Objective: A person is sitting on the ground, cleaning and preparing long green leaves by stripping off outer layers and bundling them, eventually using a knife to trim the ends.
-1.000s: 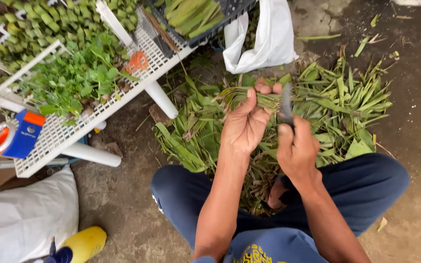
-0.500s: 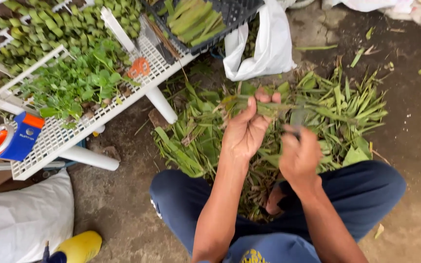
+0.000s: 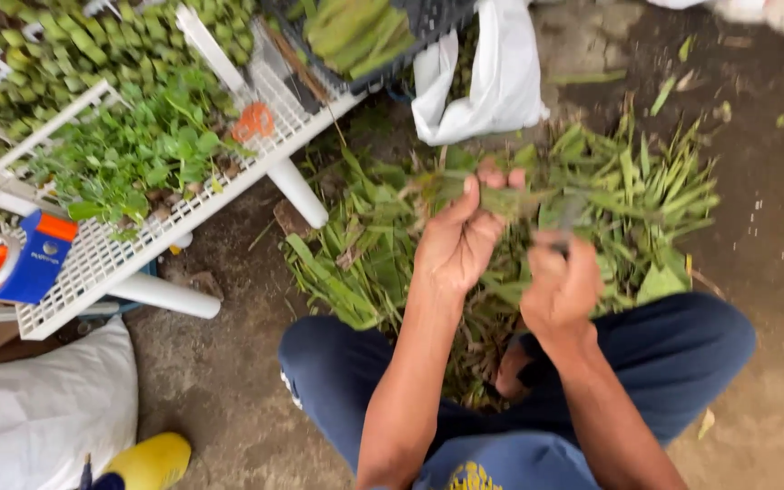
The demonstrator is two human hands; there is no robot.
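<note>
My left hand [image 3: 461, 238] is closed around a bunch of green stalks [image 3: 465, 189], held over a heap of cut leaves [image 3: 628, 191] on the ground. Just right of it, my right hand [image 3: 559, 289] grips a knife [image 3: 570, 216] whose blade points up at the stalks; the blade is blurred. Both forearms reach out over my crossed legs in dark blue trousers [image 3: 673, 363].
A white lattice rack [image 3: 129, 254] with leafy greens [image 3: 129, 154] and bundled green pods stands at the left, a tape dispenser [image 3: 13, 263] on its corner. A white plastic bag [image 3: 492, 86] hangs by a dark crate [image 3: 365, 36]. A white sack [image 3: 38, 417] and yellow shoe [image 3: 149, 461] lie lower left.
My right hand has dropped lower with the knife, drawing it down away from the stalks. The left hand stays closed on the bunch.
</note>
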